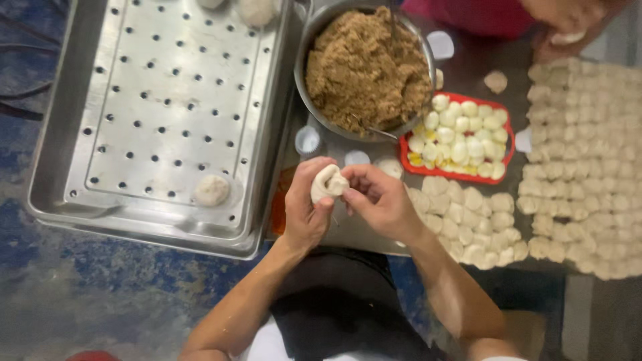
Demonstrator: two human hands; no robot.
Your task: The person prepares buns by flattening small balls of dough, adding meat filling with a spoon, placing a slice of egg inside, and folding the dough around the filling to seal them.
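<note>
My left hand (304,207) cups a white dough bun (328,182) from the left, and my right hand (380,198) pinches its folded top from the right. Both hands hold it above the table's front edge. Just behind them a round metal bowl (314,33) holds brown minced filling (364,67) with a spoon stuck in it. A red tray (405,155) of pale egg pieces sits to the right of the bowl.
A perforated steel steaming tray (167,100) on the left holds one finished bun (212,190) near its front and others at its far edge. Many flat dough pieces (582,160) cover the right. Another person's hands (565,27) work at the top right.
</note>
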